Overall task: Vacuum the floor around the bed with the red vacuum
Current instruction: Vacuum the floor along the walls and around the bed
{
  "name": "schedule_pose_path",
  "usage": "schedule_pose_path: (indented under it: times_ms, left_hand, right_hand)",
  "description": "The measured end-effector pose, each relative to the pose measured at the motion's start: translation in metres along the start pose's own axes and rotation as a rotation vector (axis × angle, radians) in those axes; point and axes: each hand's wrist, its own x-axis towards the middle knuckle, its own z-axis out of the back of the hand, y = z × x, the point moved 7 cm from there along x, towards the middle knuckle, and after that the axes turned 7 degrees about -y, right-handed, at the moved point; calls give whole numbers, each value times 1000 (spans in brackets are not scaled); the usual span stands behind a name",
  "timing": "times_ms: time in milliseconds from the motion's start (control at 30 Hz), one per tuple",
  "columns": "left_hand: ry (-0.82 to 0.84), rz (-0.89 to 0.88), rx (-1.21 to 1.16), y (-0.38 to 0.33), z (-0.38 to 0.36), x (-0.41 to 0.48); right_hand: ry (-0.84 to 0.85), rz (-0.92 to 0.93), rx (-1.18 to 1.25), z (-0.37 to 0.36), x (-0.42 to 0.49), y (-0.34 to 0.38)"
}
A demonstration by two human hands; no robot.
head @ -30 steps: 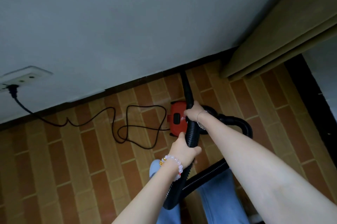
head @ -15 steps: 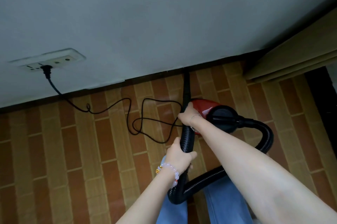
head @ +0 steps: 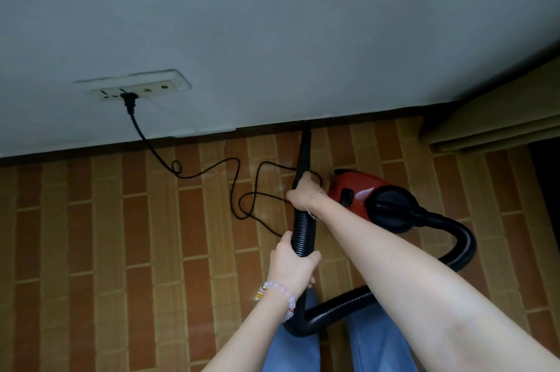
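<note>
The red vacuum point(head: 354, 190) sits on the tiled floor right of centre, with a black cap where its ribbed black hose point(head: 460, 244) comes out and loops round to my hands. My right hand point(head: 303, 194) grips the hose where it meets the narrow black nozzle point(head: 304, 150). The nozzle tip touches the dark skirting at the foot of the wall. My left hand point(head: 292, 262), with a bead bracelet at the wrist, grips the ribbed hose lower down. A corner of the bed point(head: 497, 120) shows at the right edge.
A black power cord point(head: 194, 173) runs from the wall socket point(head: 133, 90) down over the brown-tiled floor point(head: 106, 235) in loose loops just left of the nozzle. The grey wall point(head: 272, 23) fills the upper half. My blue trouser legs show at the bottom.
The view has swung left and up, so the socket sits nearer the middle. The red vacuum now lies to the right of my right hand, with its hose loop spread wider. Both hands keep their grip.
</note>
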Motion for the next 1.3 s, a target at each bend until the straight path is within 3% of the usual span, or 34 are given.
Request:
schedule_pose_path:
  times_ms: [433, 1300]
  left_hand:
    - [-138, 32, -123, 21, 54, -12]
    - [-329, 71, -141, 58, 154, -12]
  right_hand:
    - [117, 85, -139, -49, -30, 56]
    - [83, 134, -316, -139, -48, 142]
